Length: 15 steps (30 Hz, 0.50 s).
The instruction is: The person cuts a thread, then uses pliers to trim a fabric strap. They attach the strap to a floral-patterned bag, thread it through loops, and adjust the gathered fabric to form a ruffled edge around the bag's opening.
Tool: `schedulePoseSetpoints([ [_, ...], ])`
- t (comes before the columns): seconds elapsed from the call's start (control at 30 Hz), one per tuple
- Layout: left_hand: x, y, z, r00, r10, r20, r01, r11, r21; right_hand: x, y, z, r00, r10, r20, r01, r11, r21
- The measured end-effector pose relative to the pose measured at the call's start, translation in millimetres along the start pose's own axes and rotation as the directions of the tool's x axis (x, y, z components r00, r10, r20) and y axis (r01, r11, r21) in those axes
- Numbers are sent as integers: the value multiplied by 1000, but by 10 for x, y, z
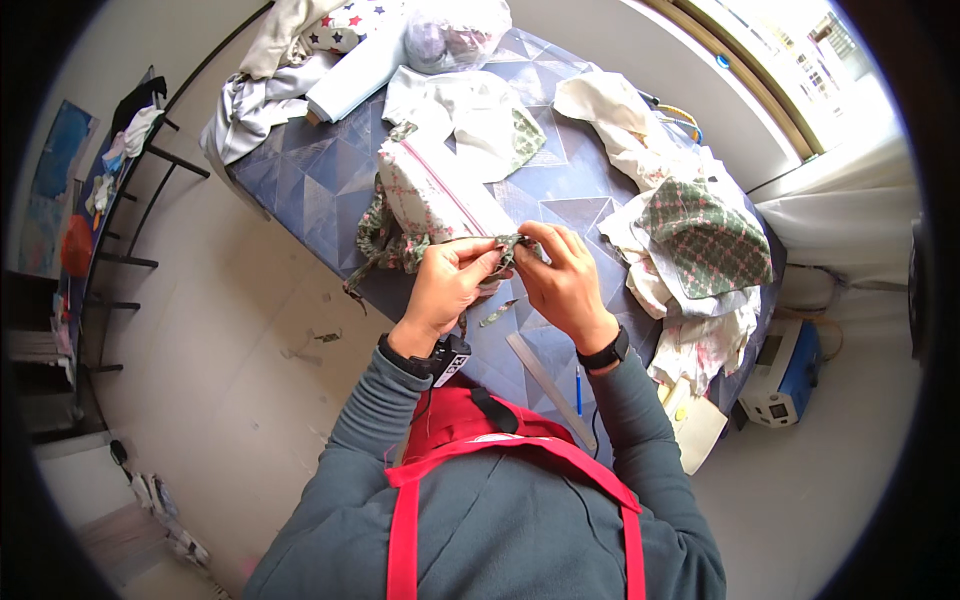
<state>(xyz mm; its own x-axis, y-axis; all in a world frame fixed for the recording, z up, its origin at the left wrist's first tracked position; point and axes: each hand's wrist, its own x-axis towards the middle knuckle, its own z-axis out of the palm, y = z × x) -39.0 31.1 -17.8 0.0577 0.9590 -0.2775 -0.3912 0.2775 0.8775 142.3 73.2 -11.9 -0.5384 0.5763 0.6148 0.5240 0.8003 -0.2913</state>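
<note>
My left hand (442,288) and my right hand (566,284) meet near the front edge of the table. Between their fingertips they pinch a dark green patterned fabric strip (508,248), thumbs against forefingers. Just beyond lies a white printed fabric piece (415,195) with a pink line along it, part of it hidden by my hands. More green patterned fabric (374,228) bunches beside it on the left and trails over the table's edge. A small green scrap (497,313) rests below my hands.
A ruler (545,380), a blue pencil (578,388) and a black-and-white power strip (452,362) lie nearest me. Green checked cloth (706,238) covers white fabric at the right. At the back are a pale roll (362,70) and a clear bag (458,32) on the table (310,190).
</note>
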Motion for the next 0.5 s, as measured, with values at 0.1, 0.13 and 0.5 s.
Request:
schedulePoseSetpoints([
  [0.1, -15, -3, 25, 997, 75, 11, -74, 997, -13, -18, 23, -30, 1000, -8, -16, 9, 1000, 24],
  [0.13, -13, 3, 39, 998, 56, -2, -56, 998, 7, -23, 23, -32, 1000, -14, -6, 14, 1000, 25],
  [0.5, -41, -4, 102, 786, 610, -96, -377, 597, 708, -297, 69, -9, 981, 195, -15, -156, 829, 537],
])
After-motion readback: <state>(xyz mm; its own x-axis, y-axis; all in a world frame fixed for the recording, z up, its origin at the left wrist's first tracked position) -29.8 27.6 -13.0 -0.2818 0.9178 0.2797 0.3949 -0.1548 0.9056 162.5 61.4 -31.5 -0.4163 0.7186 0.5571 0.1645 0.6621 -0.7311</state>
